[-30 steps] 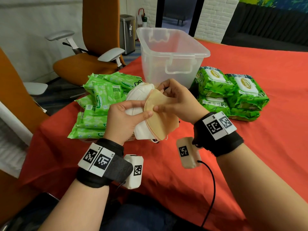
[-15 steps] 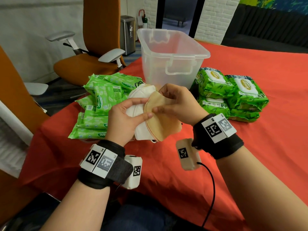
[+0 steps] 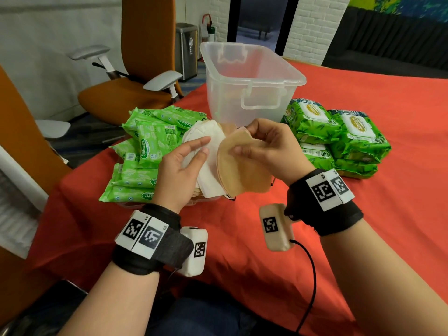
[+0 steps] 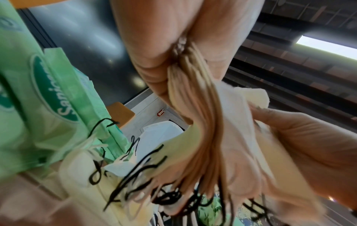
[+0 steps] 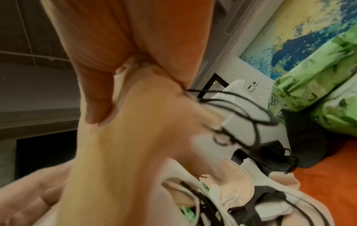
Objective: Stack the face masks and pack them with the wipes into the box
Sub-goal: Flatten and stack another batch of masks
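Hands (image 3: 180, 170) (image 3: 274, 151) grip two masks: white mask (image 3: 206, 130) left, tan mask (image 3: 244, 175) right.

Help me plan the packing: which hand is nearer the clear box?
Right. The right hand is just in front of the clear box; the left hand is farther back, by the light green wipes.

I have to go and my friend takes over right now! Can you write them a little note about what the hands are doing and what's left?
Left grip holds the mask stack above the table. Right grip pinches a tan mask at the stack's front.
Loose masks lie underneath. Light green wipes lie left of the box, dark green wipes to its right.
Done: part of the stack.
Left: finish stacking, then pack the masks and wipes. The box looks empty so far.
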`<state>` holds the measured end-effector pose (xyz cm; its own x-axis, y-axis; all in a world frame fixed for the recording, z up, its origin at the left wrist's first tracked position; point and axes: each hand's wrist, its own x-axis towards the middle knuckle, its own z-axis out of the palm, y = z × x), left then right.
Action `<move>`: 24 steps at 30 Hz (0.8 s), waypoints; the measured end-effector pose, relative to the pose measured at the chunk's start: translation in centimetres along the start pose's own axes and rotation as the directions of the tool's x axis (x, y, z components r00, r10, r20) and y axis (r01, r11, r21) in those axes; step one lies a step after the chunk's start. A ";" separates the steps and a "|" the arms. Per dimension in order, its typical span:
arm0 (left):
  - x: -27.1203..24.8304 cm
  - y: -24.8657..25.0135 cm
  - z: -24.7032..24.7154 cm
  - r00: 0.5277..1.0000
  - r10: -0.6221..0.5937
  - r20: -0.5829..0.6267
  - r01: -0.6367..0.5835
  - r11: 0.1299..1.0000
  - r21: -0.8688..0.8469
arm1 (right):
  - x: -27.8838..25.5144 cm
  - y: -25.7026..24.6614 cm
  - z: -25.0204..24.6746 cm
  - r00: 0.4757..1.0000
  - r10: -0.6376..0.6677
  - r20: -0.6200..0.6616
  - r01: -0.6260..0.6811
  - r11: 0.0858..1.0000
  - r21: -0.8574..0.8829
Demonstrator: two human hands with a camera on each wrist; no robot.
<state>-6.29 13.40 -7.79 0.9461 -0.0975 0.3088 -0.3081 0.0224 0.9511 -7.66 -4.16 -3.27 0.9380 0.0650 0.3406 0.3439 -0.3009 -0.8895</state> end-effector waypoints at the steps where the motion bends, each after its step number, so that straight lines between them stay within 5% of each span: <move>1: -0.1 0.1 0.1 1.000 -0.007 0.007 0.007 0.999 -0.038 | 0.0 0.0 0.0 1.000 0.006 -0.007 -0.006 1.000 0.020; 7: -0.7 0.8 1.0 0.998 -0.029 0.058 0.038 0.988 -0.149 | 0.1 0.2 1.8 0.995 0.087 -0.039 -0.083 0.993 0.085; 12: -0.7 0.6 0.8 0.996 0.051 0.075 -0.049 0.999 -0.022 | 0.6 0.5 2.0 0.997 0.057 -0.052 -0.061 0.994 -0.087; 18: -0.7 0.4 0.4 0.989 0.077 0.127 -0.083 0.995 0.048 | 0.8 -0.3 1.1 0.997 0.000 0.079 0.033 0.906 -0.422; 24: -0.7 0.1 0.7 0.990 0.021 0.137 -0.030 0.998 0.060 | 0.9 0.1 0.2 0.995 -0.009 0.095 0.054 0.873 -0.485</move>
<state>-7.06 12.81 -7.97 0.9169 -0.2321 0.3248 -0.3414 -0.0343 0.9393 -6.78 -3.91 -3.13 0.9349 0.1576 0.3181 0.3291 -0.7205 -0.6104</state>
